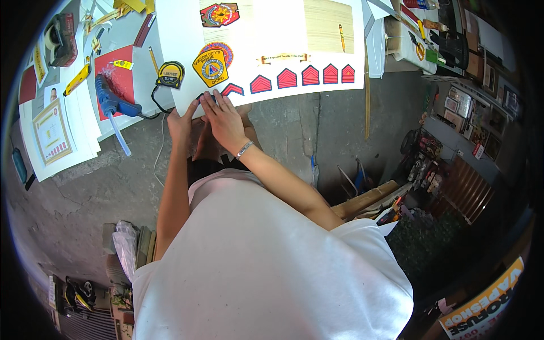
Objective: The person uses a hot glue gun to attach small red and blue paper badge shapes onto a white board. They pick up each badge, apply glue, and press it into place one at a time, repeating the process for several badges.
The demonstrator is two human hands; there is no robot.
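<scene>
A white board [283, 96] lies on the table before me, with several red chevron patches [310, 75] in a row along its near edge. My right hand [225, 122], with a bracelet at the wrist, is stretched flat over the board's near left corner, beside the leftmost red chevron patch [233, 89]. Against its fingertips my left hand [181, 122] is closed at the same corner. A small dark edge shows between the two hands; the rest of that piece is hidden. Just above them sits a yellow shield-shaped patch [211, 69], overlapping a round patch.
Left of the board lie a tape measure [170, 75], a blue glue gun [113, 103] on a red sheet, a yellow cutter [77, 79] and a tape dispenser [60, 39]. A printed certificate layout [52, 131] overhangs the left edge. Tools crowd the far right.
</scene>
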